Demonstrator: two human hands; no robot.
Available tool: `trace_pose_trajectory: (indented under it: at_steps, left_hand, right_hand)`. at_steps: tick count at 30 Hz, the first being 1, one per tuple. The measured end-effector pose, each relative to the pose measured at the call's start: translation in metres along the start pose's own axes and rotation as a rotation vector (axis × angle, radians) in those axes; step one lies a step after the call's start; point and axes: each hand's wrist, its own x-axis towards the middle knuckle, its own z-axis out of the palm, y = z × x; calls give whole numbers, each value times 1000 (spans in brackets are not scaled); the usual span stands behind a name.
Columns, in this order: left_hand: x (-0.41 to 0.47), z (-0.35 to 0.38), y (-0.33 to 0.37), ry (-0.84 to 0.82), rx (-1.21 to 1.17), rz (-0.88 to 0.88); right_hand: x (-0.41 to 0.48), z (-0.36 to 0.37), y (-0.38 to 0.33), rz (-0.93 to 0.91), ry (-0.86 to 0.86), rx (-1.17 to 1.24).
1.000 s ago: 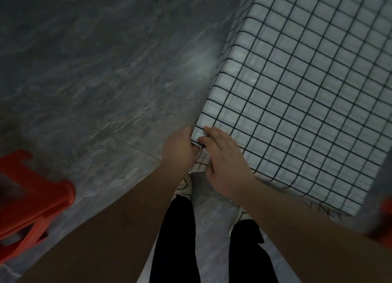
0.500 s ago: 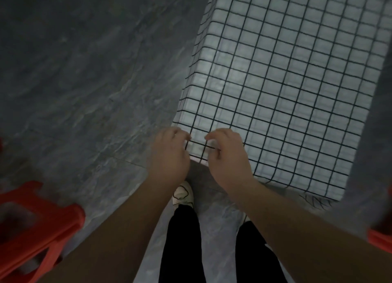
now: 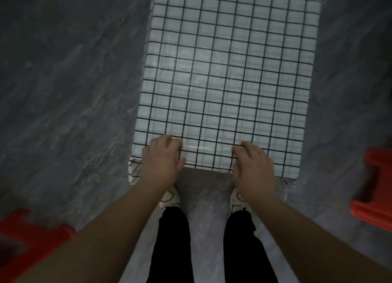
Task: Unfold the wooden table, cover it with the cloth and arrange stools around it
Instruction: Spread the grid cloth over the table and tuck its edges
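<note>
**Both hands at the near hem of the checked cloth**

The left hand [image 3: 162, 160] and right hand [image 3: 253, 166] are laid on the near edge of the cloth [image 3: 229, 75], apart from each other, fingers bent down onto it. Whether the fabric is pinched cannot be told. The white, black-gridded cloth is spread flat over the table, which is hidden beneath it, and its near corners hang down. One red stool [image 3: 36, 240] is seen at lower left, and another red stool [image 3: 373, 187] at the right, both on the dark grey floor [image 3: 63, 92].
</note>
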Motion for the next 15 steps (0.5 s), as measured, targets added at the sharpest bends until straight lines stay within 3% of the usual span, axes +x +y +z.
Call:
trace_pose_trajectory:
  at_steps: [8,11,15]
  left_hand:
    - [-1,-15,-28,-36,52,-114]
    - [8,-24,-7,-3,70,-18]
    - [30,-23,33,-96,-3,264]
  right_hand:
    - [-12,-15,64,250,96,53]
    - [2,-22,39,233,123,93]
    - [29,-17,-18,13,42,133]
